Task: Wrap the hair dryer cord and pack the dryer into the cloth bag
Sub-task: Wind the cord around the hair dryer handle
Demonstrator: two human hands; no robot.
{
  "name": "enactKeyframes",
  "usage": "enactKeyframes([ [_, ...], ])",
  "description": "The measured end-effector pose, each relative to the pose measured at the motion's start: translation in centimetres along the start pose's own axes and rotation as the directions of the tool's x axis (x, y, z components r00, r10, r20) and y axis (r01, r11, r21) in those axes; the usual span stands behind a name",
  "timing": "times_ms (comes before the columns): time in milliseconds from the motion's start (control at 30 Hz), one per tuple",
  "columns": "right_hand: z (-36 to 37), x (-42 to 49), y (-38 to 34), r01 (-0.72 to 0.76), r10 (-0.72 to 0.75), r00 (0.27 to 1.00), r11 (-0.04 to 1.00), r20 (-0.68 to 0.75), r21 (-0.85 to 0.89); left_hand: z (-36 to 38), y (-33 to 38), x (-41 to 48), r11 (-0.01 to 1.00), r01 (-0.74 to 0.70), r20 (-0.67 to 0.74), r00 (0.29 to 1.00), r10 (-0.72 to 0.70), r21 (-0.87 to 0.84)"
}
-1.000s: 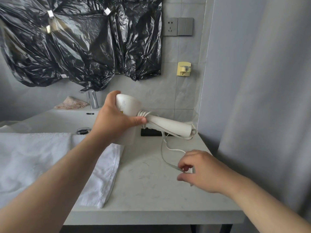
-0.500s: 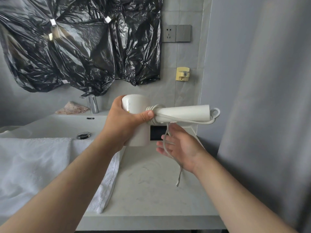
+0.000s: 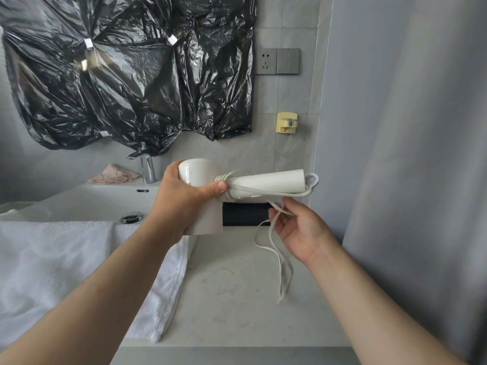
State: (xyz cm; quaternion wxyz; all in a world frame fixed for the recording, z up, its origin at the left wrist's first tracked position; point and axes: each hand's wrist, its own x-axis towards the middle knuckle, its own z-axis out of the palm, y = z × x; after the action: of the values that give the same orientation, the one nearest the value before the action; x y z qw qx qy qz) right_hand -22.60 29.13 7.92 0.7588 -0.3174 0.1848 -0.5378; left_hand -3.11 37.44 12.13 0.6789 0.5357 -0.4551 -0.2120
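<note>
A white hair dryer [image 3: 268, 180] is held above the counter, its handle pointing right and its barrel downward. My left hand [image 3: 181, 198] grips the dryer's body, the thumb pressed near several cord turns wound at the base of the handle. The white cord [image 3: 282, 262] runs along the handle, passes through my right hand [image 3: 297, 227] just under it, and hangs in a loose loop toward the counter. My right hand's fingers pinch the cord. A white cloth [image 3: 66, 267] lies at the left over the counter and sink edge; whether it is the bag I cannot tell.
A white sink [image 3: 87, 201] with a chrome tap [image 3: 146, 168] sits at the left rear. Black plastic sheeting [image 3: 126, 72] covers the wall above. A wall socket [image 3: 276, 61] and a yellow hook [image 3: 286, 123] are behind. A grey curtain [image 3: 408, 154] hangs at the right. The grey counter [image 3: 237, 312] spreads below.
My right hand rose from the counter to just under the handle, bringing the cord up. The dryer was lifted and its handle levelled out to the right.
</note>
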Motion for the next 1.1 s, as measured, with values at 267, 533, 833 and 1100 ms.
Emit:
enactKeyframes([
  [267, -1.9, -1.1, -0.2, 0.044, -0.032, 0.986, 0.997, 0.163, -0.069, -0.2, -1.8, 0.2, 1.0, 0.02, -0.01, 1.0, -0.019, 0.015],
  [533, -4.3, -1.7, 0.3, 0.163, -0.241, 0.968, 0.802, -0.062, -0.575, -0.7, -2.5, 1.3, 0.999, 0.034, -0.118, 0.992, -0.035, -0.01],
  [833, -5.3, -2.4, 2.6, 0.251, -0.401, 0.904, 0.215, 0.149, -0.944, -0.5, -1.9, 1.1, 1.0, -0.015, -0.133, 0.991, 0.016, 0.012],
  [1100, 0.1, -1.4, 4.0, 0.435, -0.279, 0.891, 0.303, 0.357, -0.848, 1.0, -1.1, -0.4, 0.998, -0.047, -0.066, 0.997, 0.049, 0.037],
])
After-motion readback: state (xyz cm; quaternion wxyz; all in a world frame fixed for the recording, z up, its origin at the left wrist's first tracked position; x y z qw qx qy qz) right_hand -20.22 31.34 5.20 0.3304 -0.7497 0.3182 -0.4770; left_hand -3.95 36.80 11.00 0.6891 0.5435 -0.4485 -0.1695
